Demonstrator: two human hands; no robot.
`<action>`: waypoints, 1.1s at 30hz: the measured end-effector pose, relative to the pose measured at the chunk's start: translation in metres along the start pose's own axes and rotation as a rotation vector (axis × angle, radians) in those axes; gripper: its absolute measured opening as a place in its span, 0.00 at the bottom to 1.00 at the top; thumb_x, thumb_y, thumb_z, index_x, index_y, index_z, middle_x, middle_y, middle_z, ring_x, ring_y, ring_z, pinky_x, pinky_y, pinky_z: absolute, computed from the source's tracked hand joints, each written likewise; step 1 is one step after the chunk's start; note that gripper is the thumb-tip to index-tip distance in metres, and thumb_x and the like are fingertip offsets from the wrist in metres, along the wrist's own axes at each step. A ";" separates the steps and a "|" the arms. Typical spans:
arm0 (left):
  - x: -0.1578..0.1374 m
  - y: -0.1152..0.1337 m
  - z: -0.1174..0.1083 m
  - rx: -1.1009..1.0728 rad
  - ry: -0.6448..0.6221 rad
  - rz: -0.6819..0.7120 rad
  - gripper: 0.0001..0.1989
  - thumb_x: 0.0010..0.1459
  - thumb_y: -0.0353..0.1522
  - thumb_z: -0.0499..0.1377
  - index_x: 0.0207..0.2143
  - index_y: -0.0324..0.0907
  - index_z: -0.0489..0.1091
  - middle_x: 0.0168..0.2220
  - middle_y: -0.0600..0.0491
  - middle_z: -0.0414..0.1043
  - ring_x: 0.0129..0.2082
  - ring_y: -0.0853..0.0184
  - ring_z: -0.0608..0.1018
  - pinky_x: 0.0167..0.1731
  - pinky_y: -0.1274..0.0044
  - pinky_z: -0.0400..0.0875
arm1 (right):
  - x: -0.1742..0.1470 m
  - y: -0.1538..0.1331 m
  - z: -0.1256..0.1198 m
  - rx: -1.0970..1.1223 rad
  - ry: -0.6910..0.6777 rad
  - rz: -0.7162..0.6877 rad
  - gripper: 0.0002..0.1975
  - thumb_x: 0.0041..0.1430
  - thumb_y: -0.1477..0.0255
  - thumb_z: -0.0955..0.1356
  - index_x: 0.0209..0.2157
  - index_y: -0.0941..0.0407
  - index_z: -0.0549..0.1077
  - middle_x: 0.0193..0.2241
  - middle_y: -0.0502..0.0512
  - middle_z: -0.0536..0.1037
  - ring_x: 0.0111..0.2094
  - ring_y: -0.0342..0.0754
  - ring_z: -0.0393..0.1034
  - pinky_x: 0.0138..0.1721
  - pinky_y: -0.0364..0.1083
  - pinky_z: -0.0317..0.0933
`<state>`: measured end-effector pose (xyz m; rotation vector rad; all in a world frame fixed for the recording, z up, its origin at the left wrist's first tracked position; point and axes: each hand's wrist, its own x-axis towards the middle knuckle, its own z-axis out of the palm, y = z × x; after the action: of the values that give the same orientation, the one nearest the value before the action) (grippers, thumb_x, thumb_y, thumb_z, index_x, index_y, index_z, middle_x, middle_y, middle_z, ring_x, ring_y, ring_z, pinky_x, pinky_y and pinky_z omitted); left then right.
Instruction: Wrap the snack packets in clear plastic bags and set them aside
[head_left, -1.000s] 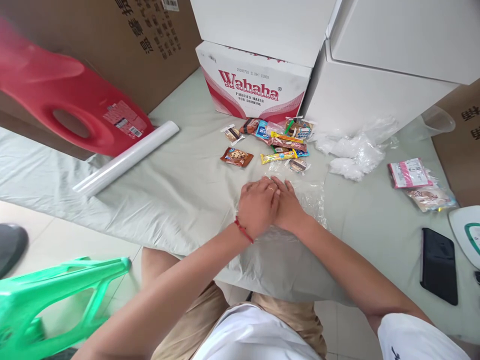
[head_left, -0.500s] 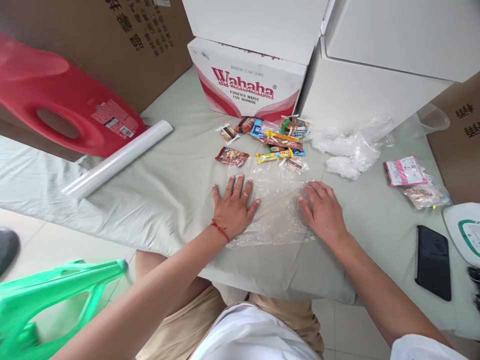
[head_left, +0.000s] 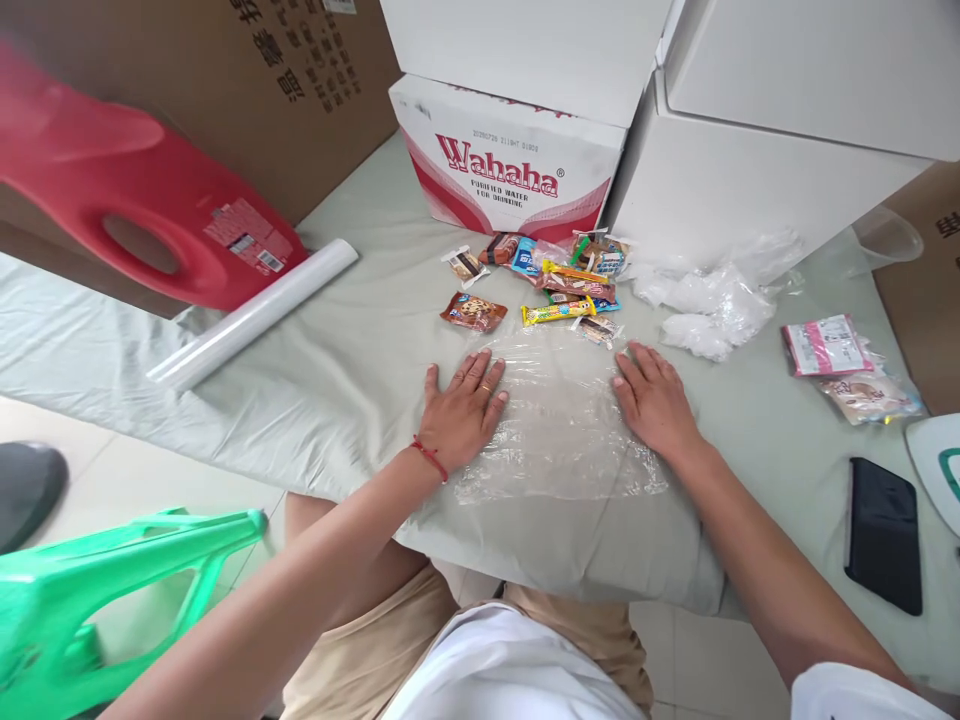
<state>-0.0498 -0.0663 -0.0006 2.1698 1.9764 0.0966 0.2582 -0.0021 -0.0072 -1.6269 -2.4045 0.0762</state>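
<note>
A sheet of clear plastic film (head_left: 566,430) lies spread on the cloth-covered table in front of me. My left hand (head_left: 461,410), with a red string at the wrist, rests on the film's left edge, fingers outstretched. At the opposite edge my right hand (head_left: 654,395) lies palm down with its fingers extended. Just beyond the film is a pile of wrapped snacks (head_left: 574,285), with a yellow-wrapped bar (head_left: 559,311) at its front. A brown cookie packet (head_left: 474,312) sits on the near left of the pile, and a small clear-wrapped biscuit (head_left: 465,266) lies behind it.
A roll of plastic film (head_left: 255,315) lies at left by a red jug (head_left: 150,200). A Wahaha carton (head_left: 510,165) stands behind the snacks. Crumpled clear plastic (head_left: 716,295), pink packet (head_left: 825,347) and black phone (head_left: 885,535) are on the right. A green stool (head_left: 150,560) stands lower left.
My right hand has shifted slightly outward and away from me, and my left hand slightly left. The film is spread wider between them. The whole view has moved a little.
</note>
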 end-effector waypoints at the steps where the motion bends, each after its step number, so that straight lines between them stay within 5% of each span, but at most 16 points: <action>1: 0.001 -0.002 -0.001 -0.015 -0.006 0.002 0.31 0.74 0.44 0.36 0.74 0.48 0.52 0.76 0.49 0.46 0.75 0.53 0.54 0.68 0.41 0.42 | -0.001 -0.006 -0.008 0.025 0.047 -0.004 0.27 0.75 0.61 0.56 0.62 0.63 0.71 0.68 0.71 0.64 0.70 0.66 0.55 0.66 0.68 0.55; 5: 0.005 -0.006 -0.004 -0.124 -0.008 -0.025 0.31 0.74 0.43 0.34 0.73 0.47 0.53 0.75 0.49 0.50 0.74 0.54 0.56 0.69 0.41 0.42 | -0.016 -0.069 -0.033 0.203 0.111 -0.287 0.22 0.74 0.66 0.60 0.62 0.57 0.72 0.63 0.63 0.72 0.69 0.59 0.57 0.69 0.63 0.54; 8: 0.008 -0.007 -0.010 -0.188 0.034 -0.083 0.30 0.74 0.42 0.36 0.70 0.44 0.60 0.73 0.48 0.56 0.73 0.55 0.58 0.69 0.46 0.49 | -0.042 -0.126 -0.028 0.305 -0.110 -0.632 0.24 0.74 0.64 0.60 0.67 0.56 0.66 0.67 0.59 0.68 0.71 0.55 0.54 0.72 0.60 0.48; 12: 0.007 -0.001 -0.019 -0.077 0.170 -0.060 0.26 0.71 0.40 0.44 0.62 0.41 0.71 0.71 0.46 0.61 0.74 0.51 0.55 0.70 0.46 0.45 | -0.082 -0.163 -0.005 0.352 -0.340 -0.742 0.30 0.76 0.59 0.57 0.69 0.64 0.62 0.71 0.61 0.60 0.73 0.56 0.48 0.74 0.58 0.43; 15: 0.007 0.006 -0.017 -0.011 0.212 0.040 0.25 0.72 0.39 0.44 0.64 0.44 0.69 0.71 0.46 0.60 0.74 0.52 0.55 0.71 0.46 0.36 | -0.106 -0.165 0.003 0.393 -0.425 -0.704 0.32 0.76 0.58 0.57 0.71 0.64 0.58 0.73 0.61 0.55 0.74 0.55 0.43 0.75 0.58 0.39; 19: 0.012 0.007 -0.005 -0.010 0.108 0.003 0.29 0.73 0.41 0.40 0.71 0.46 0.58 0.73 0.47 0.54 0.73 0.52 0.57 0.70 0.43 0.37 | -0.127 -0.161 -0.005 0.488 -0.505 -0.654 0.33 0.75 0.58 0.59 0.72 0.61 0.55 0.74 0.60 0.53 0.75 0.53 0.39 0.76 0.58 0.35; 24: 0.019 -0.006 -0.002 -0.021 -0.009 0.030 0.31 0.73 0.44 0.36 0.73 0.46 0.53 0.75 0.49 0.48 0.75 0.55 0.54 0.69 0.44 0.41 | -0.124 -0.148 -0.035 0.726 -0.587 -0.591 0.29 0.74 0.57 0.61 0.67 0.61 0.65 0.69 0.64 0.64 0.72 0.53 0.52 0.73 0.56 0.48; 29: 0.032 -0.027 -0.004 -0.003 -0.006 0.115 0.30 0.73 0.44 0.37 0.73 0.48 0.52 0.76 0.48 0.47 0.75 0.55 0.54 0.70 0.45 0.39 | -0.059 -0.103 -0.065 0.808 -0.365 -0.303 0.19 0.73 0.61 0.61 0.57 0.52 0.74 0.50 0.57 0.82 0.50 0.50 0.76 0.54 0.50 0.69; 33: 0.039 -0.035 -0.002 0.013 -0.019 0.164 0.31 0.73 0.45 0.38 0.74 0.49 0.49 0.76 0.49 0.47 0.75 0.54 0.52 0.70 0.45 0.37 | 0.043 -0.062 -0.050 0.535 -0.090 -0.030 0.18 0.71 0.62 0.62 0.51 0.53 0.78 0.45 0.58 0.84 0.44 0.55 0.78 0.48 0.53 0.70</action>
<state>-0.0803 -0.0242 -0.0089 2.3287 1.7911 0.0875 0.1979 0.0094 0.0591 -1.3556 -2.2029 0.7313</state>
